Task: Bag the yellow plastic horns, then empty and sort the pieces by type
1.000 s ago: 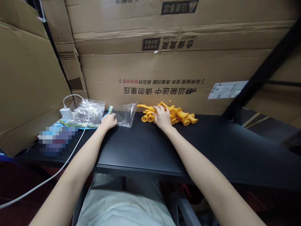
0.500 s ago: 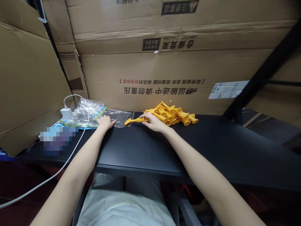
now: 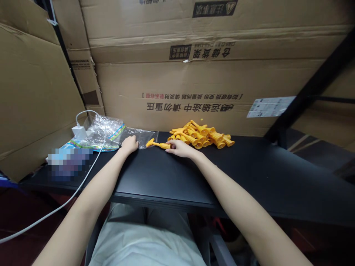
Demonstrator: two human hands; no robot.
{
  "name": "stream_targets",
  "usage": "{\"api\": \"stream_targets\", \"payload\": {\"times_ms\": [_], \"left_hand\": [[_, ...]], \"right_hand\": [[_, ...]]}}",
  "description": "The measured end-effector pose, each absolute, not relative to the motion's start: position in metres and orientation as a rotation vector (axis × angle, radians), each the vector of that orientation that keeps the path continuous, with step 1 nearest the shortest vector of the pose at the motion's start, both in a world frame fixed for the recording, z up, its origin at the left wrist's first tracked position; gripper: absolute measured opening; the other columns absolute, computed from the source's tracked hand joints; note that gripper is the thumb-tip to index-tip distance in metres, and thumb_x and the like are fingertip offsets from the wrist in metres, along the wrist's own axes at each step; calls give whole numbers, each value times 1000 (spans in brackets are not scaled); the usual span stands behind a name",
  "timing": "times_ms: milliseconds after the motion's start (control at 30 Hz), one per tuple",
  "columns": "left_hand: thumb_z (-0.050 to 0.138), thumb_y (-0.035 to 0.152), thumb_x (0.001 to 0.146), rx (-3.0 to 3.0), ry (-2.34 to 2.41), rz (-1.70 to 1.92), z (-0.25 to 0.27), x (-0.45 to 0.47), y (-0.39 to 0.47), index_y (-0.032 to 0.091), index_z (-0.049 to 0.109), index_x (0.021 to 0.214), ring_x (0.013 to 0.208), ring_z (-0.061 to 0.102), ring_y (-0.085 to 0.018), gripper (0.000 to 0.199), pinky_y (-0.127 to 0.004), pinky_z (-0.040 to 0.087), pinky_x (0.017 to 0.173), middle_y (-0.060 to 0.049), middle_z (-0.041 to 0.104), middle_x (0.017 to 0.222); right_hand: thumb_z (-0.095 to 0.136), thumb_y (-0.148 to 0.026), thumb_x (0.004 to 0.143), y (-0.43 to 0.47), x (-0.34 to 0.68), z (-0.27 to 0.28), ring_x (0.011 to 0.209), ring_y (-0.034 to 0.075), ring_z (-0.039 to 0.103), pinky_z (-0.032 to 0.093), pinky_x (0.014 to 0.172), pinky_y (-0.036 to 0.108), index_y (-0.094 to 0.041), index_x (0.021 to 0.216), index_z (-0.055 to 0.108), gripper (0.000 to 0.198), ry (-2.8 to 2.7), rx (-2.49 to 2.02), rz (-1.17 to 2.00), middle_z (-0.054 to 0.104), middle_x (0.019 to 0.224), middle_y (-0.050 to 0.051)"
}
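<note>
My right hand (image 3: 181,148) has its fingers closed round the flared end of a yellow plastic hammer-shaped piece (image 3: 159,144). The T-shaped head of that piece points left, over the edge of a clear plastic bag (image 3: 144,137) lying flat on the black table (image 3: 166,173). On the bag's near side, my left hand (image 3: 129,144) is closed with curled fingers, seemingly pinching the film; its fingertips are partly hidden. Just behind my right hand is a pile of several similar yellow pieces (image 3: 203,135), their hollow round ends facing me.
More crumpled clear bags with a coloured strip (image 3: 111,127) lie at the left. Beside them stand a white charger plug (image 3: 79,132) and its cable (image 3: 91,168), which hangs over the table's front edge. Cardboard walls (image 3: 177,79) rise behind and at the left.
My left hand has gone from spread fingers on the bag to curled ones, shifting slightly right. My right hand has moved slightly nearer me, with the yellow piece turned at an angle.
</note>
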State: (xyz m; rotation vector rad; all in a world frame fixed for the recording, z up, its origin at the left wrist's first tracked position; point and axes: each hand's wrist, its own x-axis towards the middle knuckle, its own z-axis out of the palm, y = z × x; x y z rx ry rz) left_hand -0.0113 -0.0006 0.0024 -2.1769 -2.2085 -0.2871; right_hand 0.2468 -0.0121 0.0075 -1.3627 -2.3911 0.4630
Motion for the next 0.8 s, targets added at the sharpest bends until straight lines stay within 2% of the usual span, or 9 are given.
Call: {"api": "stream_targets", "payload": {"times_ms": [400,667,800], "left_hand": [[33,41,93,-2226,-2227,-416,6,-7,-3,16,60,114,108,62,-27,42,-37,46,90,-15,66,114],[33,51,92,-2305,-2124,-439,9,-5,-4,15,63,108,105,63,-27,49,-34,47,87,-15,68,107],[33,52,91,-2307,-2107,-416,9,-3,-4,16,65,105,102,64,-26,49,-34,47,87,-13,70,103]], "right_hand": [[63,-28,79,-6,250,4,71,14,57,47,70,29,-14,117,62,41,-2367,-1221,629,62,81,3],[62,-26,80,-10,245,6,70,16,56,47,70,31,-12,115,63,38,-2224,-1363,419,63,80,6],[65,-27,78,-12,241,4,72,16,57,47,72,31,-12,114,63,39,-2234,-1318,483,63,82,6]]}}
